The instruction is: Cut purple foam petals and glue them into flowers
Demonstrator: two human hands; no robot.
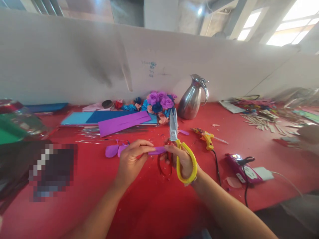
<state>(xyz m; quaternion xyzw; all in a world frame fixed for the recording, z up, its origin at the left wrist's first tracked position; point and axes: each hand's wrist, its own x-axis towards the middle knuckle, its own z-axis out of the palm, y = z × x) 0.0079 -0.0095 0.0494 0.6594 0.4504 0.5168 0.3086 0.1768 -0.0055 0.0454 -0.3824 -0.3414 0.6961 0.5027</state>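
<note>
Between my two hands stretches a small folded piece of purple paper (157, 151). My left hand (131, 161) pinches its left end between thumb and fingers. The right end is in the fingertips of my right hand (183, 160), which also carries a pair of scissors (173, 126) with one yellow and one red handle loop. Their blades point up and away, slightly apart, and touch nothing. Cut purple paper petals (111, 151) lie on the red table just left of my left hand, which partly hides them.
Behind my hands, a long purple paper sheet (124, 123) rests on blue sheets, near a bunch of paper flowers (159, 101) and a steel jug (191, 99). To the right are a yellow glue gun (207, 139), a power strip (243, 169) with cables and wooden sticks (259, 122).
</note>
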